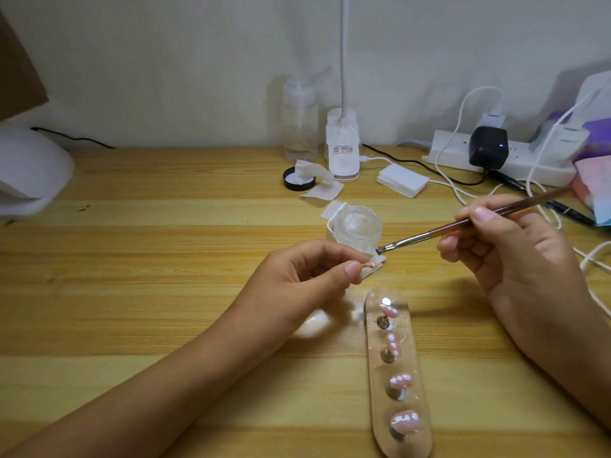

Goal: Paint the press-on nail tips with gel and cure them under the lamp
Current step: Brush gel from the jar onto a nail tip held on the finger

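Nail tip (pixel 373 264), pink, pinched between thumb and forefinger of the left hand (pixel 307 276), hangs just in front of the clear jar (pixel 358 228). Nearer than the jar, four other tips (pixel 400 381) stand on the holder strip (pixel 411 365). Right of the jar, curled fingers of the right hand (pixel 515 259) grip the brush (pixel 429 233), bristles close to the tip.

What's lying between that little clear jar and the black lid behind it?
Small white wipes on the wooden table: one trails off the black lid, another touches the clear jar. The head view shows it.
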`<state>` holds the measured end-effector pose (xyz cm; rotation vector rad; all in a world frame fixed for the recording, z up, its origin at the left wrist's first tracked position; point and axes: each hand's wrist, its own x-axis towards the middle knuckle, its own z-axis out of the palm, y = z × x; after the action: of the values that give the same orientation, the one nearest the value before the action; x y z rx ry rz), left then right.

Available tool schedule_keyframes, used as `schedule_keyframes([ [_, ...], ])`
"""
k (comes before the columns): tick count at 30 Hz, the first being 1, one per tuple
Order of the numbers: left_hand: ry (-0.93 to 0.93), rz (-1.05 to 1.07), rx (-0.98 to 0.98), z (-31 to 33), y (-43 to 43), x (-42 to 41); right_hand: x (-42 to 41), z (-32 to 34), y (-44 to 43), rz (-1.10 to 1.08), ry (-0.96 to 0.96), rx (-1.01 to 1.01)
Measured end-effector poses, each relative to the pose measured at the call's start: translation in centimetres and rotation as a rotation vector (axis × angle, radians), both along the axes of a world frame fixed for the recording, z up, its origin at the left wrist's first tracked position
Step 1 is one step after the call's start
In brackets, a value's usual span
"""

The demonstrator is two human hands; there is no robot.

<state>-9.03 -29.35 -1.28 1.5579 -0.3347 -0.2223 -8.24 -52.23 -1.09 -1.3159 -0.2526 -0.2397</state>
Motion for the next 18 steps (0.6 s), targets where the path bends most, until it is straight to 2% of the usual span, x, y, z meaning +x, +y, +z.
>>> schedule_keyframes([
  [10, 0.013, -0.012, -0.048, 0.0, -0.1, 0.01, 0.04, 0.08, 0.13, 0.094, 0.007, -0.008],
  [18, 0.012, -0.014, -0.042, -0.05, -0.06, 0.04, 0.27, -0.27, 0.09, 0.007, 0.019, -0.012],
])
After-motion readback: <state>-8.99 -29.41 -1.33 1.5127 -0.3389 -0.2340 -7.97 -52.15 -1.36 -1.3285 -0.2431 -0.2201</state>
